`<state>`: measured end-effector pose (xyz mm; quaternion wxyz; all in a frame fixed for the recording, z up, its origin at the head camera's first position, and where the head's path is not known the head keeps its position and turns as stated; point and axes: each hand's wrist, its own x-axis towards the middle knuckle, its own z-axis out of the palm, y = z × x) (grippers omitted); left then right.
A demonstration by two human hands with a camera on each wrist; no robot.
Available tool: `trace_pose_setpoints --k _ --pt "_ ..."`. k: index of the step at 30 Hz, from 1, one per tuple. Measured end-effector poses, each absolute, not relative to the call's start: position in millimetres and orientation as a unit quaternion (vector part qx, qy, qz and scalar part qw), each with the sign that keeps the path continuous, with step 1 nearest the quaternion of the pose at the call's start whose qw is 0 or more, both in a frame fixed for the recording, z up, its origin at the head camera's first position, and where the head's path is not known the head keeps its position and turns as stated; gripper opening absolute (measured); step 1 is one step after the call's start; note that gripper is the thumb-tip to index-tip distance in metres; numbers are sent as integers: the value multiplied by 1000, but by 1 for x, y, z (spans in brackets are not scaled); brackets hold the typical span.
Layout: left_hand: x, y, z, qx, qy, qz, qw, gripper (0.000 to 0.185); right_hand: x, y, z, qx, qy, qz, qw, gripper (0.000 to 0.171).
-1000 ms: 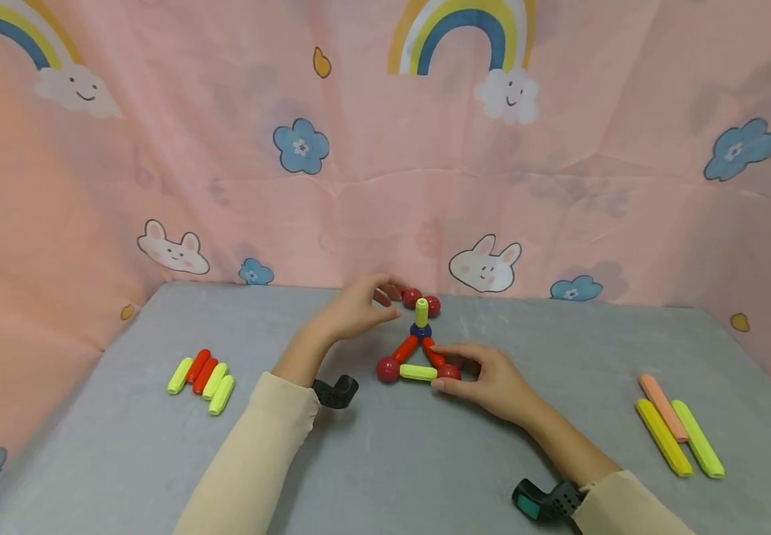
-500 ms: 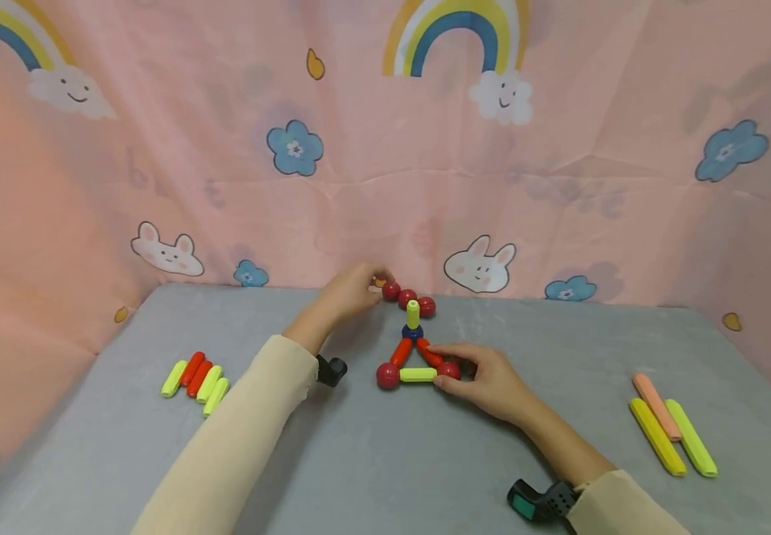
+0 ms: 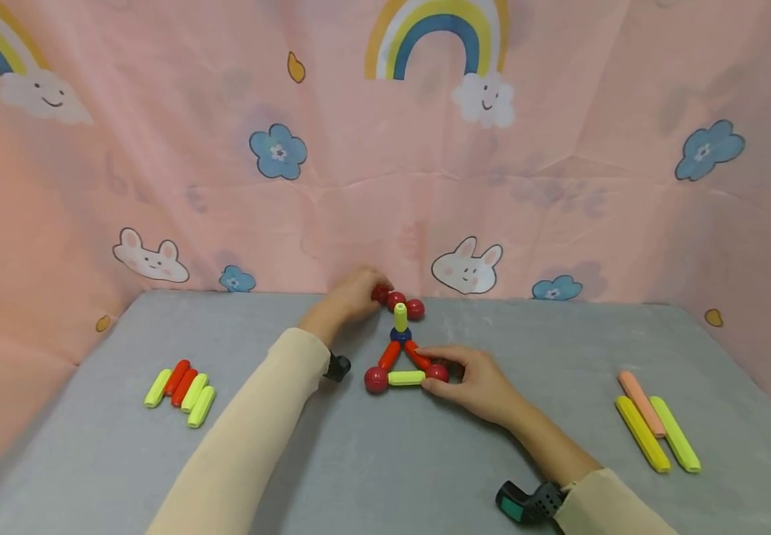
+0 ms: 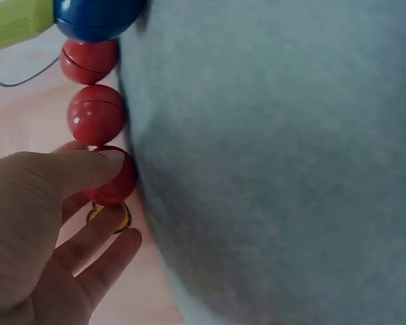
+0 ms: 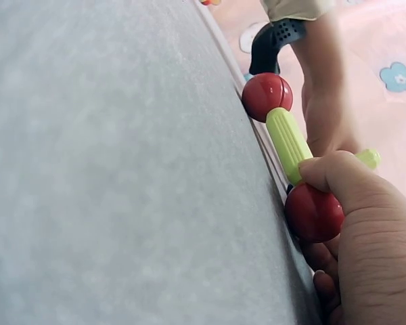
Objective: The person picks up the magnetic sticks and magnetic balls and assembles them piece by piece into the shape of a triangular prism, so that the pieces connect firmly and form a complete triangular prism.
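ball row: three red balls [image 3: 396, 299] in a line at the far edge of the counter [image 3: 385, 461], just behind the triangle.
left hand: left hand [image 3: 352, 295] has gone from hovering by the upright stick to the left end of the row; thumb and fingers now pinch the end ball [image 4: 114, 177], the other two untouched.
meaning: looks like it's taking the next ball for the build, not yet lifted off the counter.
triangle: two red sticks, a lime stick [image 3: 406, 377] as base, red ball corners, blue ball [image 3: 400, 334] at the apex with a short lime stick [image 3: 401, 317] upright on it. Hasn't moved.
right hand: right hand [image 3: 475, 383] stays put, grip closed around the right corner ball [image 5: 314, 212], steadying the frame.
spares: short lime and red sticks [image 3: 181, 384] well left; long yellow and peach sticks [image 3: 656, 422] well right.
hidden: end ball half covered by fingers in the head view; probably three balls only. Right red stick partly behind the right thumb. The wrist views crop the triangle.
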<state>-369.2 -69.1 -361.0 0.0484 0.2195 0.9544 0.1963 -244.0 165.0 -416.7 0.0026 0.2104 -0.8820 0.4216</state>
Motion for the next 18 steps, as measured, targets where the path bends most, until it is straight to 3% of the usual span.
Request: trace_pose_setpoints --k 6,18 --pt "-369 -76 -367 206 953 217 38 32 -244 164 -417 214 -880 423 1 42" --pt "-352 -87 -348 183 890 418 2 38 -244 164 -418 218 -878 426 7 43"
